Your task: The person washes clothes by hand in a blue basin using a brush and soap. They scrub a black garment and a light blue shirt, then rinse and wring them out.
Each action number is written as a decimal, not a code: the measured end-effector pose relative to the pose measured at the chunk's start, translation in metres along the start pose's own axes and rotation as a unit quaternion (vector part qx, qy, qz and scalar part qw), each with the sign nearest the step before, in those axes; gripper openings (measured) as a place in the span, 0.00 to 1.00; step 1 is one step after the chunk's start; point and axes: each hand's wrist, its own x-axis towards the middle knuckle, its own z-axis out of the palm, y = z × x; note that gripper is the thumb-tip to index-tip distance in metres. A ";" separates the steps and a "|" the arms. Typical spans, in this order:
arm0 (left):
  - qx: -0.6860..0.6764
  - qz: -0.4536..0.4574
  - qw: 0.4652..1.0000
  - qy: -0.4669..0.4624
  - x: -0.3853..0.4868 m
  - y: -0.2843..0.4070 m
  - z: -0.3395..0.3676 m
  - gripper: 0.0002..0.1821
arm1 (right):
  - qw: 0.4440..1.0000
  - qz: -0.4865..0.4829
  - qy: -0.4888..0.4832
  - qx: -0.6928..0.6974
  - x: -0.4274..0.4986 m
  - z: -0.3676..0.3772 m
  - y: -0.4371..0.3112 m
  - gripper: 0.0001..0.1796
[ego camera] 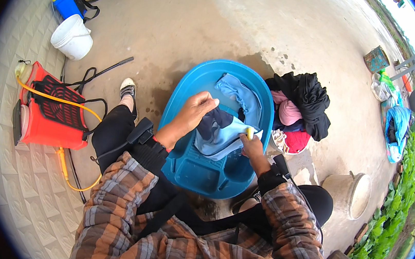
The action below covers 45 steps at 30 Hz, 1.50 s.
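Observation:
A blue plastic washtub (182, 83) with a ribbed washboard and moulded compartments stands between my legs. Across its middle lies a wet light-blue and navy garment (216, 140). My right hand (255, 149) grips a yellow bar, apparently soap (250, 133), against the garment's right side. Over the tub's left part, my left hand (190, 113) has its fingers curled, beside the navy portion of the cloth. Whether it pinches the fabric is hidden. Another light-blue piece of cloth (241, 93) rests in the tub's far end, partly in water.
Right of the tub, black, pink and red clothes (303, 106) are heaped over a basin. A lidded bucket (347, 195) stands near my right knee. Leftward are a red backpack sprayer (56, 111) with a yellow hose, a white bucket (73, 37) and a blue sprayer (69, 2).

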 end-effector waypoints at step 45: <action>0.404 -0.168 0.848 -0.300 -0.041 -0.068 -0.056 0.13 | 0.911 -0.221 -0.065 -0.343 -0.078 -0.009 0.023 0.27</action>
